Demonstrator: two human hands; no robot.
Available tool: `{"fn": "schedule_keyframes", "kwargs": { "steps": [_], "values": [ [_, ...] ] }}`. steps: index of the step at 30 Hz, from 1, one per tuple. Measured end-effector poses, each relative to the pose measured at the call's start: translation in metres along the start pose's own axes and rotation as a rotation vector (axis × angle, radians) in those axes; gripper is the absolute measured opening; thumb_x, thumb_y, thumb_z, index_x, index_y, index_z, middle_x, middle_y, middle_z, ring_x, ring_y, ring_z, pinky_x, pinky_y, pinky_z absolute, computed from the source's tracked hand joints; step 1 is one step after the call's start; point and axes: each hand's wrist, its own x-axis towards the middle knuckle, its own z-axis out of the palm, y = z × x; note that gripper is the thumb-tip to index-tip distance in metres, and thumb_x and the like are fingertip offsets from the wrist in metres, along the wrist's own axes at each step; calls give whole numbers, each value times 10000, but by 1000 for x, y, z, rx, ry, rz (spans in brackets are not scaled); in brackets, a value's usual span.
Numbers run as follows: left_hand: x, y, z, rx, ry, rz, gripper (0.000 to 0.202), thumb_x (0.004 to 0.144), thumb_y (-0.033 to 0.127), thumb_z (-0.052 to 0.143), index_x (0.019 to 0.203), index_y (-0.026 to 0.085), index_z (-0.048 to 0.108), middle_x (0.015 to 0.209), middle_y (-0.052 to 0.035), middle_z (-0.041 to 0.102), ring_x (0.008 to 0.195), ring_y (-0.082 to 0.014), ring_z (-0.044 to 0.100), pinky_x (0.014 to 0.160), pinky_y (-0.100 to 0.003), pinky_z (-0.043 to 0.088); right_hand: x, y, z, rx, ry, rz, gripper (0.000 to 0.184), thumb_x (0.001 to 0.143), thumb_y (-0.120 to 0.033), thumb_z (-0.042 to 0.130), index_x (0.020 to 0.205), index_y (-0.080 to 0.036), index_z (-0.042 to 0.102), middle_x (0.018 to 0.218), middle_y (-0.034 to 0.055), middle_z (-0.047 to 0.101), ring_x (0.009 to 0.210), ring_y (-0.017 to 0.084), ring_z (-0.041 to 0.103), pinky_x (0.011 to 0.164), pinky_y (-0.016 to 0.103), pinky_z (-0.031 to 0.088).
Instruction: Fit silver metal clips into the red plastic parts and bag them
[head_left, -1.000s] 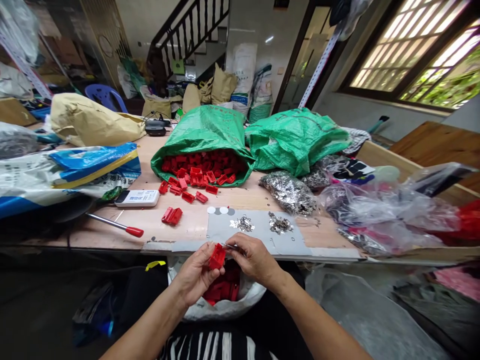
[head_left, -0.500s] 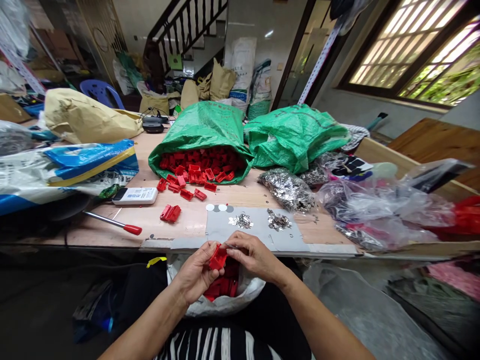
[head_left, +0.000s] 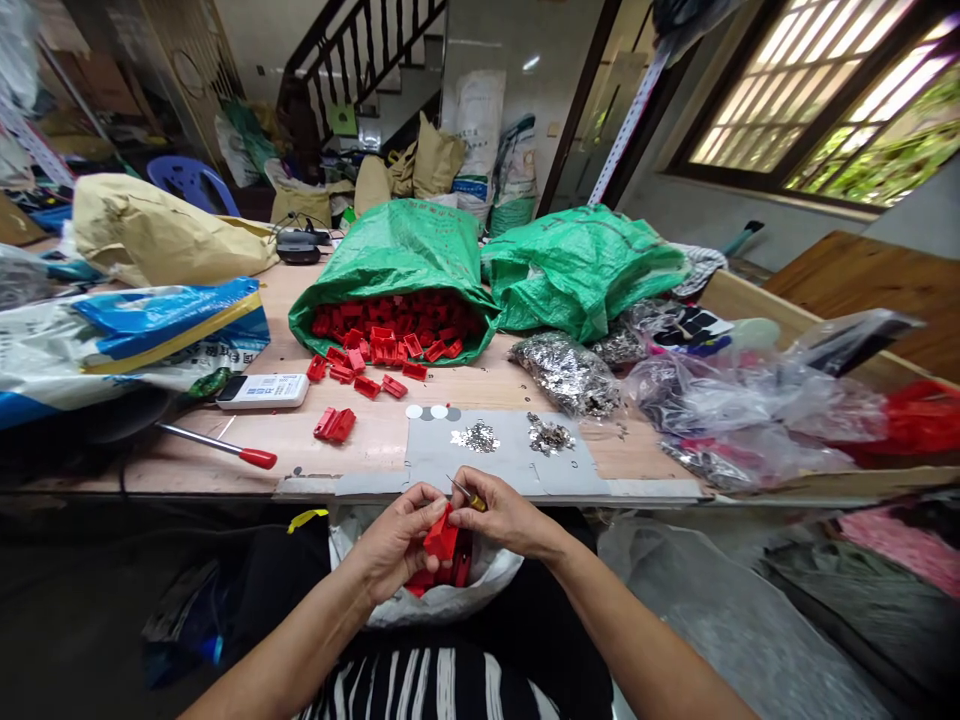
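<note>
Between the thumb and fingers of my left hand is a small red plastic piece, shaped like an open box. My right hand is closed around a small awl-like tool with a yellowish handle and a thin pointed metal tip, which points up and to the left. The right fingertips are at the upper edge of the red piece. Below both hands, a white sack in the lap holds more red pieces. On a grey sheet past the hands lie two piles of small metal parts.
A green sack spills red pieces onto the table, with a second green sack beside it. Plastic bags of metal parts lie to the right. A white device and a red-tipped lever are at left.
The red piece has turned in my left fingers, showing a different face. The tool in my right hand has tilted, its tip now up and away from the piece. The view has shifted slightly.
</note>
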Motion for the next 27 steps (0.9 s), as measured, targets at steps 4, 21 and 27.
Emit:
{"fn": "schedule_keyframes", "kwargs": {
  "steps": [4,21,27],
  "values": [
    [4,0,3,35,30,-13,284,763,383,701,845,176,526,671,11,640,360,-56,546,390,-149,424,-2,7,1,103,22,24,257,758,-348,668,756,-194,462,699,-51,443,641,105,386,573,210,333],
    [-1,3,3,763,342,714,287,652,200,776,929,270,749,941,-57,723,909,-251,625,905,-335,443,-5,14,14,183,329,15,345,728,-455,699,813,-201,481,758,-35,498,653,107,450,593,222,366],
    [-4,1,3,786,358,679,273,654,227,779,920,278,747,937,-41,732,889,-241,638,882,-326,459,-9,10,13,334,232,160,444,686,-481,732,942,-212,488,738,-57,511,526,63,382,480,189,276]
  ]
}}
